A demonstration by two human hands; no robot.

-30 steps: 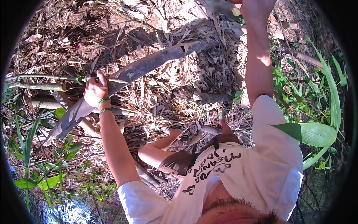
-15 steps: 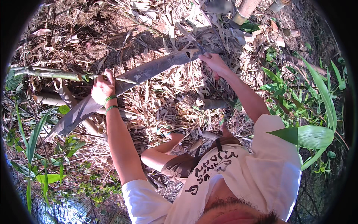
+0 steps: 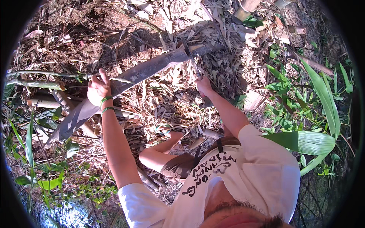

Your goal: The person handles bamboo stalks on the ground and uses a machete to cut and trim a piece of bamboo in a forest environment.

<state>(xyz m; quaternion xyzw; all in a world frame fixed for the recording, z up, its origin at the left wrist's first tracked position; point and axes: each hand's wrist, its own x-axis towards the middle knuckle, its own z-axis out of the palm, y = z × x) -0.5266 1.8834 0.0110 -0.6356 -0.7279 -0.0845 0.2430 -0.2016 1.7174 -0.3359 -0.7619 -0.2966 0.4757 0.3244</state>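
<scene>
Over dry leaf litter (image 3: 167, 102), a bamboo pole (image 3: 144, 72) gets chopped.
Left hand (image 3: 98, 88) fingers clench the pole to steady it; right hand (image 3: 203, 85) grips a machete (image 3: 190, 53) whose blade meets it.

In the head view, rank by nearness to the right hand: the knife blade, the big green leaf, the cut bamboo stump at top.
From the right hand:
1. Knife blade, just above it, across the bamboo pole.
2. Cut bamboo stump, upper right.
3. Big green leaf, lower right.
</scene>
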